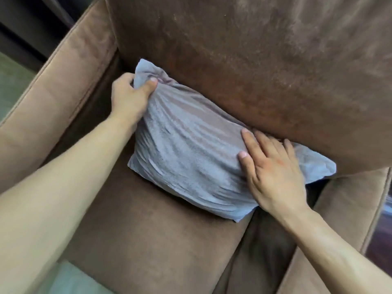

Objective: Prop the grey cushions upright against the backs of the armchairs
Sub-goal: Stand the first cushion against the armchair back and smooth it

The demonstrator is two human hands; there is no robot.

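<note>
A grey cushion [191, 145] leans against the back [254, 49] of a brown armchair, its lower edge resting on the seat [148, 230]. My left hand [131, 96] pinches the cushion's upper left corner, thumb on the front and fingers behind. My right hand [273, 168] lies flat on the cushion's right half, fingers spread and pressing towards the chair back. The cushion's right corner pokes out beyond that hand, near the right armrest.
The armchair's left armrest [53, 92] and right armrest [350, 209] flank the seat. Greenish floor [12, 81] shows to the left and at the bottom left. A dark wall or piece of furniture [31, 22] stands at the top left.
</note>
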